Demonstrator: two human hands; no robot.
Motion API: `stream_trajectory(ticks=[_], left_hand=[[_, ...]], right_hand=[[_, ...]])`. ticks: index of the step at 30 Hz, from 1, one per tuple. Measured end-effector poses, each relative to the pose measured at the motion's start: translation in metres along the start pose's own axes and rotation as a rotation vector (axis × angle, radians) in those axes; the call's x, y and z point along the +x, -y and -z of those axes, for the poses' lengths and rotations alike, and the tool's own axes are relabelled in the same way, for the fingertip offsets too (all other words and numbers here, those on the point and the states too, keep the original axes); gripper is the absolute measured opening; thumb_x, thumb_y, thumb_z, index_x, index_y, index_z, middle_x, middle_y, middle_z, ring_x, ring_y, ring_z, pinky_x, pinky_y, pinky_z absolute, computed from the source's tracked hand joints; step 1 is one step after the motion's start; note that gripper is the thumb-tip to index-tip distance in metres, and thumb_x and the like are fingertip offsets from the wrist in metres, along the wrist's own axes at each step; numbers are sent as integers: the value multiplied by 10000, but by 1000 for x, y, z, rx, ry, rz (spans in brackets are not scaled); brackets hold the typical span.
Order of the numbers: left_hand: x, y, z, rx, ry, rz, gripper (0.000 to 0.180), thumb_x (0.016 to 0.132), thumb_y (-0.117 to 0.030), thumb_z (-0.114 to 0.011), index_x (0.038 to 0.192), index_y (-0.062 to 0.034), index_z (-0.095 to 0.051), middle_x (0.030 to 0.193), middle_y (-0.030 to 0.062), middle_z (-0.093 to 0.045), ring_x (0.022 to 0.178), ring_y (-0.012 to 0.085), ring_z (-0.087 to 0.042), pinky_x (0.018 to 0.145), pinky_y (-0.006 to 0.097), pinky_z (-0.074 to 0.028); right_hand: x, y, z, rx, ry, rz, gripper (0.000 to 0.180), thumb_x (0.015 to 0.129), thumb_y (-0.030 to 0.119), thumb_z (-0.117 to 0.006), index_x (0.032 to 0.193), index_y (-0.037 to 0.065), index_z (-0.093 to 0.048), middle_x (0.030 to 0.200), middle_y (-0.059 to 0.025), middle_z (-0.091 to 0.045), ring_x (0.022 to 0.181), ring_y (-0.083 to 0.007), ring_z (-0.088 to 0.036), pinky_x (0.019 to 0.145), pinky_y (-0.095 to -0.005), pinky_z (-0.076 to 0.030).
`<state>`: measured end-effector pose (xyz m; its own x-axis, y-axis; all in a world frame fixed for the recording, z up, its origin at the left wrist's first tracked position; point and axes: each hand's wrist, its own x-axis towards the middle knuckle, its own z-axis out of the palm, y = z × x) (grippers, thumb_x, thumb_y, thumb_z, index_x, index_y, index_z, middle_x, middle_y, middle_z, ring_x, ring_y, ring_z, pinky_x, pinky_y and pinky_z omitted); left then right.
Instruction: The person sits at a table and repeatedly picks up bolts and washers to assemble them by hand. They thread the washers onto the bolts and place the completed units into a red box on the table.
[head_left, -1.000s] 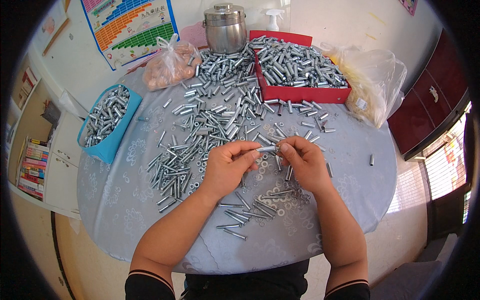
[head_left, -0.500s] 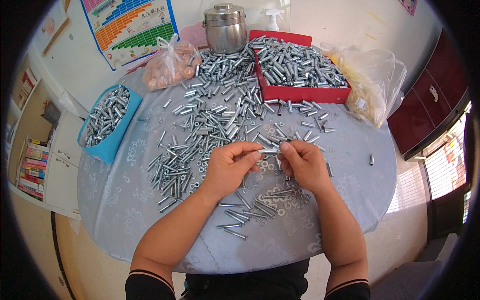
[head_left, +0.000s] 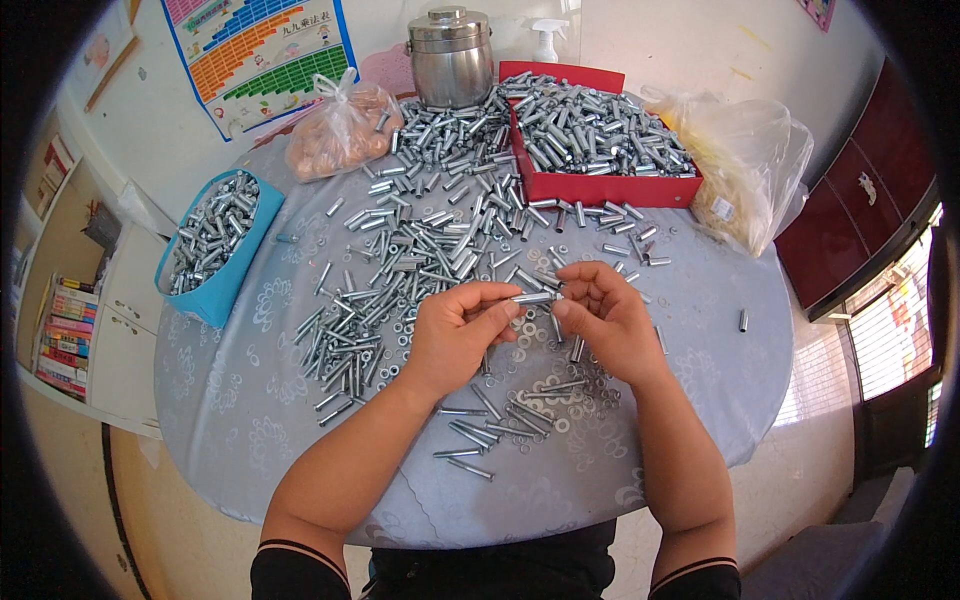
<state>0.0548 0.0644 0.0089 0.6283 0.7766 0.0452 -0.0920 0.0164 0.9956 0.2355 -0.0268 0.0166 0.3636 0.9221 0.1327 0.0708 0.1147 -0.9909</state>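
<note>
My left hand (head_left: 465,325) is closed, pinching a silver sleeve anchor bolt (head_left: 532,298) by its left end between thumb and fingers. The anchor lies nearly level, pointing to the right. At its right end is my right hand (head_left: 605,315), with the thumb close to the tip and the fingers loosened and spread apart above it. Whether the thumb touches the tip I cannot tell. Below the hands lie loose long bolts (head_left: 525,415) and flat washers (head_left: 562,424). A heap of bolts and metal sleeves (head_left: 440,250) spreads beyond my left hand.
A red box (head_left: 610,188) full of anchors stands at the back, beside a steel pot (head_left: 450,60). A blue bin (head_left: 245,240) of anchors is at the left. Plastic bags, one of eggs (head_left: 345,135) and one of yellowish contents (head_left: 740,180), flank them on the cloth-covered round table (head_left: 230,400).
My right hand's fingers have loosened and lifted from the anchor's right end, where they were pinched. My left hand keeps its hold almost unmoved.
</note>
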Motion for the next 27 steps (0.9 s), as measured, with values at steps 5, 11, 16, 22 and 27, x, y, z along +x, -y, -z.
stream_trajectory(ticks=[5,11,16,22,27], left_hand=[[-1,1,1,1,-2,-11,214,951,-83,-643,1133,23,-679,941,86,-731,732,105,-665,658,229,-544],[0,3,1,-9,3,-14,216,952,-83,-641,1136,25,-675,950,96,-731,737,114,-670,659,236,-551],[-1,0,-1,-4,-1,-6,216,953,-87,-641,1135,25,-675,946,97,-731,738,114,-669,662,237,-551],[0,0,0,-8,2,-12,218,953,-90,-644,1135,25,-675,944,95,-732,737,108,-666,664,235,-549],[0,-2,1,2,-8,-1,217,952,-87,-643,1135,25,-677,941,93,-733,740,107,-667,666,237,-550]], right_hand=[[1,3,11,-82,79,-108,213,980,212,-632,934,4,-641,735,2,-616,620,-64,-541,571,-224,-439],[1,3,4,-1,57,-70,218,981,209,-629,934,-3,-642,749,-8,-627,626,-68,-551,570,-224,-446],[3,5,13,21,49,-156,192,969,183,-643,988,-8,-644,787,-22,-645,652,-74,-578,593,-226,-470],[3,2,11,36,88,-53,183,959,152,-650,1038,-12,-651,801,-19,-645,673,-75,-581,612,-229,-477],[4,7,12,45,118,-148,166,937,101,-668,1058,-12,-651,833,-13,-653,709,-76,-584,645,-232,-485]])
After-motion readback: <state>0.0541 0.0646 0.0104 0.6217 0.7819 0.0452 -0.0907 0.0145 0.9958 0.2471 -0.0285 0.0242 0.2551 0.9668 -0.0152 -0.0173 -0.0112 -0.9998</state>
